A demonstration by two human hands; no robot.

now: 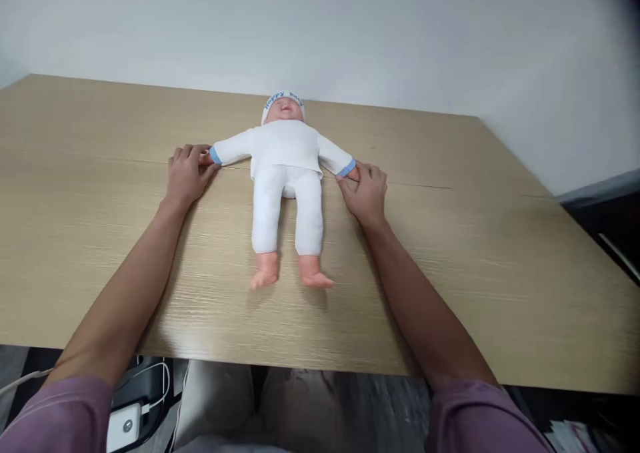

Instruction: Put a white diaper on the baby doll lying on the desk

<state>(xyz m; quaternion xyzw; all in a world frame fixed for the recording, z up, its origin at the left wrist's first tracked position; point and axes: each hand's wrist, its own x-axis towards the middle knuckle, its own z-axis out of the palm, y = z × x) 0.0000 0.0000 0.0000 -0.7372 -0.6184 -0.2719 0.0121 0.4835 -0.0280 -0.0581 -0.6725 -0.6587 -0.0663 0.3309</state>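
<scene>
We see a doll (pixel 285 173) in white clothes lying face up on the wooden table (pixel 500 253), stretched between our two grips, left hand (pixel 186 173) closed on one wrist, right hand (pixel 366 189) pinching the other, its feet pointing back toward us

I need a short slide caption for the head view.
Both hands, left and right, hold a doll's arms on a wooden table.

doll (pixel 285 173) – white matt cloth, smooth plastic feet | table (pixel 500 253) – matt wood-grain
</scene>
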